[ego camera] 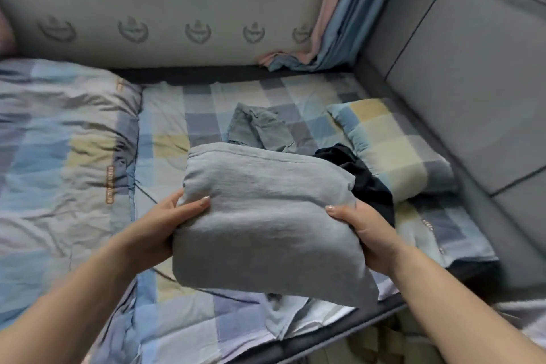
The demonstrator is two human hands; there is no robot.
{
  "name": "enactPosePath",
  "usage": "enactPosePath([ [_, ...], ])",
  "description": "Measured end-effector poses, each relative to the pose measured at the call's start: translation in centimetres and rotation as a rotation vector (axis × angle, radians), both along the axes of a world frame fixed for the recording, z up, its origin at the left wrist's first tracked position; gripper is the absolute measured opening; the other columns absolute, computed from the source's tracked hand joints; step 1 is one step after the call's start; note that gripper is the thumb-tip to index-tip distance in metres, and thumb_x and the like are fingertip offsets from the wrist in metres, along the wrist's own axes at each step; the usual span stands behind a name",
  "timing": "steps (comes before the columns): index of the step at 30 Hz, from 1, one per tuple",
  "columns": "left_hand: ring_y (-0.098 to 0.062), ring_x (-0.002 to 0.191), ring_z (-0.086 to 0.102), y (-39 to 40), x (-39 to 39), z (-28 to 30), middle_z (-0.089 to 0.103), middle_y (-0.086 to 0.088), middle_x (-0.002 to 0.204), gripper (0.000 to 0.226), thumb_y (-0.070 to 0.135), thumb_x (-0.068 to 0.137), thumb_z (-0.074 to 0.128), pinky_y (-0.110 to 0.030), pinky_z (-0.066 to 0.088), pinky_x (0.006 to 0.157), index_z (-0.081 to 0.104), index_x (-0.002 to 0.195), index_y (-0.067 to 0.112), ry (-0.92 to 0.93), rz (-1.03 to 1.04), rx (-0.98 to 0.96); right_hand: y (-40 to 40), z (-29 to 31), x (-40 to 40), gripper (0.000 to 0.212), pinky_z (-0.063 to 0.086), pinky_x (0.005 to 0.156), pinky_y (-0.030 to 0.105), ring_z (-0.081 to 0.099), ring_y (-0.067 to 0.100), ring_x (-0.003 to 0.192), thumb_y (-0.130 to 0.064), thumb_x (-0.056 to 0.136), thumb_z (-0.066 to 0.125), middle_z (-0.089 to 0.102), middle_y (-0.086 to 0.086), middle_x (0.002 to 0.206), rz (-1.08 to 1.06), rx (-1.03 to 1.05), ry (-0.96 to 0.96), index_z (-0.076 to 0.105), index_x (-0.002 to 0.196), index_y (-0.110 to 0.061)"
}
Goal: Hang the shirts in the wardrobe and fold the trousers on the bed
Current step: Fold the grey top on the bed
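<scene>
Folding looks finished on the grey trousers (266,216), a thick bundle gripped at its sides by left hand (165,224) and right hand (363,230) above the checked bed (165,133), apparently needing setting down flat.

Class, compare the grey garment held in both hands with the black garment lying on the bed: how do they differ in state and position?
The grey garment is folded into a neat bundle; the black garment lies crumpled. The grey garment is gripped at its sides by the left hand and right hand; the black garment is untouched, beside the pillow. The grey one partly hides the black. Both are plain cloth.
</scene>
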State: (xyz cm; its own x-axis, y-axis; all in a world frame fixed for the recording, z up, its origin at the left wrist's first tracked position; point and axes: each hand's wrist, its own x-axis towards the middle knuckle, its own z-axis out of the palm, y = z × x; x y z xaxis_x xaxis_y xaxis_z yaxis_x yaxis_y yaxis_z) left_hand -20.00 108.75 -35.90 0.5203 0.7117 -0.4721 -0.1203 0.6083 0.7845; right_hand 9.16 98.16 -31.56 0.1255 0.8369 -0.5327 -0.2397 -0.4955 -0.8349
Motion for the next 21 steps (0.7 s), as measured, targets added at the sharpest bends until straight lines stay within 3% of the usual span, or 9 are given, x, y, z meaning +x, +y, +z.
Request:
enactPosePath([
  [3,-0.029,0.098,0.069,-0.7,0.2,4.6,0.070,-0.014,0.111,0.038,0.018,0.078,0.066,-0.031,0.057,0.067,0.063,0.116,0.016,-0.047,-0.097,0.045,-4.3,4.0,-1.5,0.031,0.059,0.071,0.034,0.069,0.027,0.095,-0.005,0.091,0.050,0.071,0.013,0.108,-0.128,0.066,-0.004,0.056,0.121,-0.010],
  [7,-0.028,0.097,0.069,-2.4,1.7,10.1,0.069,-0.014,0.112,0.052,0.029,0.066,0.083,-0.031,0.057,0.069,0.065,0.114,0.018,-0.084,-0.261,0.133,-9.9,8.6,-2.4,0.025,0.057,0.062,0.031,0.071,0.027,0.088,-0.007,0.091,0.052,0.072,0.014,0.101,-0.290,0.133,-0.024,0.060,0.115,-0.010],
  [13,-0.027,0.103,0.067,-7.5,6.2,15.9,0.069,-0.011,0.116,0.034,0.028,0.074,0.077,-0.031,0.057,0.073,0.071,0.107,0.026,-0.159,-0.517,0.199,-20.7,14.1,-2.2,0.020,0.056,0.059,0.029,0.072,0.027,0.084,-0.012,0.088,0.058,0.073,0.016,0.097,-0.522,0.194,-0.106,0.070,0.103,-0.008],
  [16,-0.027,0.103,0.067,-11.4,8.9,17.7,0.069,-0.011,0.116,0.028,0.026,0.079,0.071,-0.032,0.057,0.073,0.071,0.107,0.027,-0.190,-0.592,0.225,-26.7,16.1,-2.2,0.020,0.056,0.058,0.030,0.072,0.027,0.082,-0.017,0.077,0.063,0.073,0.016,0.095,-0.609,0.231,-0.126,0.077,0.092,-0.014],
  [21,-0.030,0.103,0.067,-20.7,13.1,19.3,0.068,-0.014,0.117,0.038,0.030,0.071,0.077,-0.034,0.057,0.072,0.071,0.108,0.022,-0.248,-0.741,0.239,-38.4,18.5,-2.5,0.022,0.056,0.059,0.032,0.072,0.030,0.083,-0.019,0.069,0.067,0.073,0.017,0.096,-0.762,0.266,-0.188,0.077,0.088,-0.016],
])
